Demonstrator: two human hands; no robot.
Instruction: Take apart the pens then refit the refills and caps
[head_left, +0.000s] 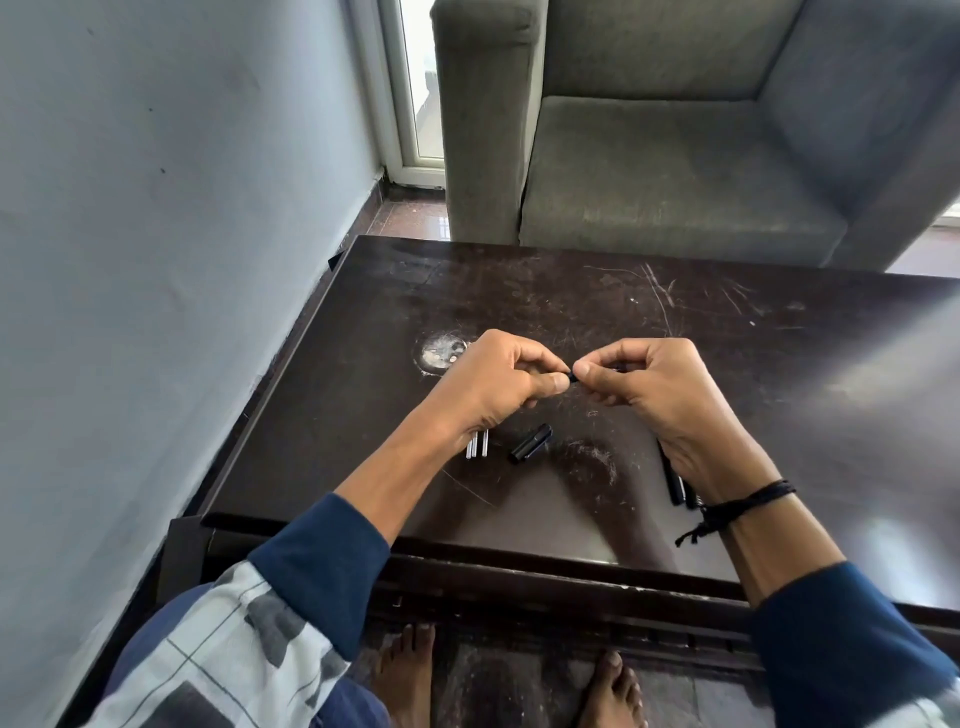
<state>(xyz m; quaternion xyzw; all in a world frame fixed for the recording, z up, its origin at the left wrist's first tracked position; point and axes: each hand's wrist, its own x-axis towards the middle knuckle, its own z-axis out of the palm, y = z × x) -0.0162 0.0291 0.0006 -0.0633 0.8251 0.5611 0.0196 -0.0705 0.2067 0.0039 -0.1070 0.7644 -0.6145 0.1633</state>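
Over the middle of the dark table (727, 364), my left hand (498, 379) and my right hand (654, 384) meet fingertip to fingertip, both pinching a small black pen part (573, 376). Only a short dark bit of it shows between the thumbs; the rest is hidden in my fingers. A black cap (530, 443) lies on the table below my hands. Two thin silver refills (477, 445) poke out from under my left wrist. Black pen barrels (675, 483) lie partly hidden under my right wrist.
A pale round scuff (439, 352) marks the tabletop left of my hands. A grey wall (156, 260) runs close along the table's left side. A grey sofa (675, 156) stands beyond the far edge. My bare feet (405, 670) rest under the near edge.
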